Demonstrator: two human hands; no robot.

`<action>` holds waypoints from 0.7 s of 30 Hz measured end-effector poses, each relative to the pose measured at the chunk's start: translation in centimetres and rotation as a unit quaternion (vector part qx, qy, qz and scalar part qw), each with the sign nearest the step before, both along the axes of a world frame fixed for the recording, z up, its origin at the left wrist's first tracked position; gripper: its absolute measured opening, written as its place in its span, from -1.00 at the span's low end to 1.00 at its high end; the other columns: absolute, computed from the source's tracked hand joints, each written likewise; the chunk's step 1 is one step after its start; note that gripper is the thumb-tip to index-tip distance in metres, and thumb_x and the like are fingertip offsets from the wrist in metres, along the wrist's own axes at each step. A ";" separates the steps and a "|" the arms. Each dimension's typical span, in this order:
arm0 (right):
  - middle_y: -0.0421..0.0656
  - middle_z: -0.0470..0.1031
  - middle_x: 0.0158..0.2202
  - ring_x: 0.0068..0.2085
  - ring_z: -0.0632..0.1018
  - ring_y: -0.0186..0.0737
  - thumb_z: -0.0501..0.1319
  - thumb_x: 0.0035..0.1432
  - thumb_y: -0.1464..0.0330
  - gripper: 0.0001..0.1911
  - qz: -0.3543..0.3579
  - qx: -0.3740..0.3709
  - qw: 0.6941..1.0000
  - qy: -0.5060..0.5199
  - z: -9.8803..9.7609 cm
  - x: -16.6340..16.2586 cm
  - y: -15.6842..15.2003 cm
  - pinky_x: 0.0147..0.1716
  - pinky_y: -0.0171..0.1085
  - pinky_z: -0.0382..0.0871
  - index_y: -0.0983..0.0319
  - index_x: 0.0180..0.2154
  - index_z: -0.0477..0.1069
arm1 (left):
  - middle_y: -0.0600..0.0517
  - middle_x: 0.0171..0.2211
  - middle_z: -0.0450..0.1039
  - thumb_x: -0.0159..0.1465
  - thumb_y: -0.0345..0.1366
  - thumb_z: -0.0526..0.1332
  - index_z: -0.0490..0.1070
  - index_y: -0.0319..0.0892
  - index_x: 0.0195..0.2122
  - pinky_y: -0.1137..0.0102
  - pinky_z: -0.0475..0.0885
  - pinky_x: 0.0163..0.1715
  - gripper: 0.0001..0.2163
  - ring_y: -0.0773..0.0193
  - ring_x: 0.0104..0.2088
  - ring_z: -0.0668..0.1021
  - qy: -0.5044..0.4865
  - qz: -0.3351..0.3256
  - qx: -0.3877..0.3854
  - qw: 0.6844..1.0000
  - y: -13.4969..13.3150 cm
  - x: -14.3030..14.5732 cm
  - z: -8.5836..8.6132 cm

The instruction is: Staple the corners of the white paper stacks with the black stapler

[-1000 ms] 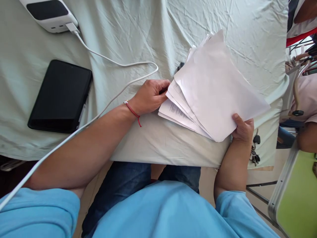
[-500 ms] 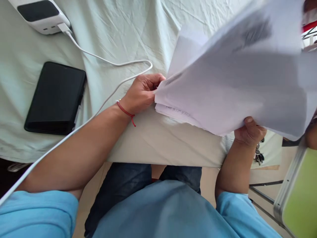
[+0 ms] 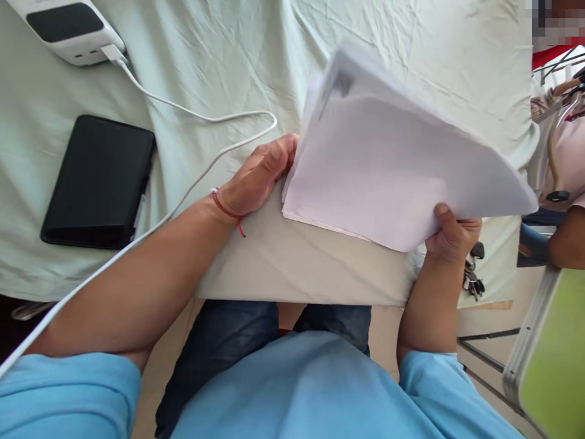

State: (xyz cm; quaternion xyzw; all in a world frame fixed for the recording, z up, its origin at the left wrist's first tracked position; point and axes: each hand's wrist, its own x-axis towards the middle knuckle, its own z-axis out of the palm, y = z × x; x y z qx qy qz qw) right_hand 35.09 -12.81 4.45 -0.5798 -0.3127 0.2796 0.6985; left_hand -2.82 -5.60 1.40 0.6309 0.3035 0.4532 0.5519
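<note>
A stack of white paper sheets (image 3: pixel 388 164) is held tilted over the front right part of the cloth-covered table (image 3: pixel 228 67). My right hand (image 3: pixel 452 235) grips the stack's near right corner, thumb on top. My left hand (image 3: pixel 258 177), with a red string at the wrist, lies against the stack's left edge with fingers stretched out and touching the sheets. A dark clip shape shows blurred at the stack's far left corner (image 3: pixel 336 85).
A black tablet case (image 3: pixel 98 183) lies on the left of the table. A white charger block (image 3: pixel 68 30) at the far left feeds a white cable (image 3: pixel 201 116) running across my left arm. Keys (image 3: pixel 470 277) hang at the table's right edge. Another person's arm (image 3: pixel 567 244) and a green chair (image 3: pixel 548 353) sit at right.
The fanned sheets were swung up with my right hand and have come back down squared into one stack. My left hand went from pinching the left edge to lying flat against it.
</note>
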 end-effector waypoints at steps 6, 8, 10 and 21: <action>-0.07 0.82 0.06 0.30 0.75 0.13 0.76 -0.37 0.31 -0.41 -0.009 0.019 1.000 -0.008 0.0 -0.3 0.0 0.42 0.10 0.75 0.24 -0.22 0.66 | -0.13 0.05 0.77 0.24 0.52 0.56 0.66 -0.10 0.16 0.17 0.75 0.06 -0.19 -0.12 0.15 0.79 0.028 -0.038 -0.032 0.998 -0.3 0.1 0.5; -0.09 0.82 0.09 0.34 0.73 0.15 0.75 -0.38 0.33 -0.41 -0.018 0.035 0.999 -0.002 -0.1 -0.4 0.0 0.44 0.13 0.74 0.22 -0.24 0.63 | -0.13 0.03 0.79 0.33 0.41 0.56 0.66 -0.12 0.16 0.13 0.76 0.08 -0.29 -0.10 0.14 0.79 0.059 -0.015 -0.028 0.998 -0.4 0.3 0.3; -0.11 0.81 0.10 0.37 0.71 0.17 0.75 -0.39 0.32 -0.39 -0.029 0.053 0.998 0.000 0.0 -0.6 0.0 0.44 0.15 0.75 0.19 -0.23 0.61 | -0.09 -0.03 0.80 0.41 0.37 0.50 0.70 -0.12 0.09 0.10 0.76 0.09 -0.38 -0.06 0.11 0.78 0.051 0.027 -0.012 0.998 -0.4 0.6 0.1; -0.11 0.78 0.17 0.30 0.75 0.14 0.76 -0.52 0.35 -0.11 0.009 0.026 0.999 0.024 -0.1 0.3 -0.2 0.19 0.04 0.85 0.14 0.00 0.65 | -0.04 -0.19 0.70 0.24 0.41 0.63 0.63 -0.12 -0.20 0.18 0.71 -0.07 -0.36 0.04 -0.04 0.72 0.044 0.066 0.043 0.996 0.2 -0.6 0.9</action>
